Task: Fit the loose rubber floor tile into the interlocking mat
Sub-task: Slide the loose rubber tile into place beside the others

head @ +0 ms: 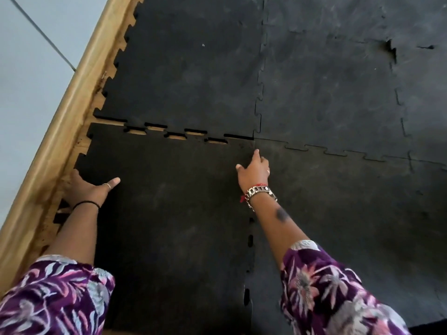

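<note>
Loose rubber floor tile [169,201] lay at the mat's near-left corner, not fully locked in.

Seen from the head camera, the black tile sat beside the interlocking mat [326,93], with wooden floor [154,128] showing through gaps along its far toothed edge. The left hand [90,188] gripped the tile's left edge, thumb on top. The right hand [254,169] pressed spread fingers on its far-right corner.

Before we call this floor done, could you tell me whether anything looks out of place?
Yes. The loose black rubber tile isn't locked in: wood shows through gaps along its far toothed edge. A lifted, torn seam also mars the laid black interlocking mat far right.
</note>
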